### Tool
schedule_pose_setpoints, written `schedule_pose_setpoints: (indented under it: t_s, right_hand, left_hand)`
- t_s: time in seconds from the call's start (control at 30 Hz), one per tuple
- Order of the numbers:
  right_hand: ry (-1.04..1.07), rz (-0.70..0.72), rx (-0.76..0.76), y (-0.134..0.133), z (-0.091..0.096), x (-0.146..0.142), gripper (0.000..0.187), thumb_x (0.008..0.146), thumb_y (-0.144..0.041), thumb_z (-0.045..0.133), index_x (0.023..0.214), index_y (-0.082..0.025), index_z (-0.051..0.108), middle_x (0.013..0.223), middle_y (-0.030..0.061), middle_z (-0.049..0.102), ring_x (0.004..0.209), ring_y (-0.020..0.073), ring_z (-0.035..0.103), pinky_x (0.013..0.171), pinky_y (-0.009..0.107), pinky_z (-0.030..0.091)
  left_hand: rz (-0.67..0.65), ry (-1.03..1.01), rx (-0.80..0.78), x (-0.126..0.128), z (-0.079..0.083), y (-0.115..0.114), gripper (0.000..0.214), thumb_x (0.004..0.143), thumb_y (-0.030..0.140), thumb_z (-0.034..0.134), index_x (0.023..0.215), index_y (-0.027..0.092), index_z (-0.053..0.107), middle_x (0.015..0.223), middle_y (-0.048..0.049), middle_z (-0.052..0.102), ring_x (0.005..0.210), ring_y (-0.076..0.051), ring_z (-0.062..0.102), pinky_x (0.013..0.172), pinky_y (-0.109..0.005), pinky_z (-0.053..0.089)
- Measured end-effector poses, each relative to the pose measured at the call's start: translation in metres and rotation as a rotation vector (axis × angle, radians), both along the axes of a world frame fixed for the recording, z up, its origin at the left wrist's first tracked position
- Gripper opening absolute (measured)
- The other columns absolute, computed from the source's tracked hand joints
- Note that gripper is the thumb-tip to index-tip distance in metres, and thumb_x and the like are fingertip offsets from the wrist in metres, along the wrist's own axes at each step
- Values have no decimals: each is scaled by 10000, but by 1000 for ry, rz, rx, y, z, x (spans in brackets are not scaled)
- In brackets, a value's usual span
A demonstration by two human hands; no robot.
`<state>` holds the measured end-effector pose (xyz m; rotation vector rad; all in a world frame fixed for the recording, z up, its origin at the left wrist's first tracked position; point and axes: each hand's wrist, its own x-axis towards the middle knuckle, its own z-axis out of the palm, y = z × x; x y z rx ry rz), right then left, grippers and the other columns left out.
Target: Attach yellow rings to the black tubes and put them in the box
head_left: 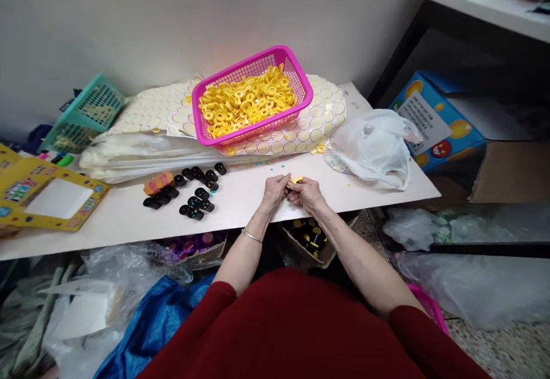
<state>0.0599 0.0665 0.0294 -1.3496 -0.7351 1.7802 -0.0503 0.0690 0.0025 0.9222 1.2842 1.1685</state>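
Note:
Both hands meet above the front edge of the white table (240, 210). My left hand (275, 191) and my right hand (306, 192) are closed on a small yellow plastic piece (296, 180), pinched between the fingertips. Most of that piece is hidden by the fingers. Behind them a pink basket (306, 90) is heaped with yellow plastic ring pieces (251, 101). To the left stand several small black cups (195, 207), some with tiny coloured beads inside. A few loose beads lie on the tabletop just beyond my hands.
Layered printed sheets (146, 110) lie under the basket. A white plastic bag (373, 144) sits at the right, a yellow printed box (47, 190) and a teal basket (92, 113) at the left. Below the table edge, a carton (330, 253) holds black and yellow pieces.

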Motion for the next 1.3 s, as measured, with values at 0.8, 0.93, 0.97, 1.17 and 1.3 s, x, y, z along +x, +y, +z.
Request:
schedule_pose_setpoints:
  t_s: [0.8, 0.93, 0.97, 1.17, 1.3]
  right_hand:
    - [513, 270, 97, -84, -22, 101, 557, 492, -535, 840, 866, -161, 667, 787, 7, 684, 690, 126, 657, 596, 241, 578]
    - [553, 306, 78, -88, -27, 103, 579, 465, -455, 879, 902, -158, 641, 780, -10, 672, 664, 111, 646, 595, 246, 579]
    - [551, 318, 84, -89, -25, 103, 573, 471, -429, 883, 911, -158, 635, 772, -13, 668, 651, 106, 637, 582, 238, 571]
    - [434, 333, 163, -97, -7, 102, 481, 478, -216, 872, 894, -151, 641, 725, -22, 653, 617, 73, 585, 526, 153, 469]
    - [283, 263, 187, -103, -4, 103, 473, 462, -179, 842, 895, -155, 650, 752, -18, 653, 666, 88, 584, 572, 176, 463]
  left_hand:
    - [-582, 398, 630, 20, 35, -84, 466, 685, 569, 690, 975, 206, 722, 808, -62, 608, 942, -213, 474, 895, -401, 410]
    - [-680, 456, 671, 23, 34, -88, 465, 721, 566, 657, 1001, 199, 717, 774, -57, 574, 953, -214, 463, 919, -405, 395]
    - [-693, 477, 690, 25, 32, -88, 472, 728, 570, 648, 1007, 195, 716, 758, -54, 568, 945, -213, 467, 926, -405, 392]
    - [-821, 562, 822, 36, 28, -86, 463, 805, 572, 556, 1043, 196, 684, 774, -48, 633, 815, -178, 528, 998, -417, 350]
    - [-847, 618, 838, 43, 27, -87, 341, 867, 491, 503, 931, 203, 676, 859, -54, 668, 876, -181, 550, 1010, -410, 335]
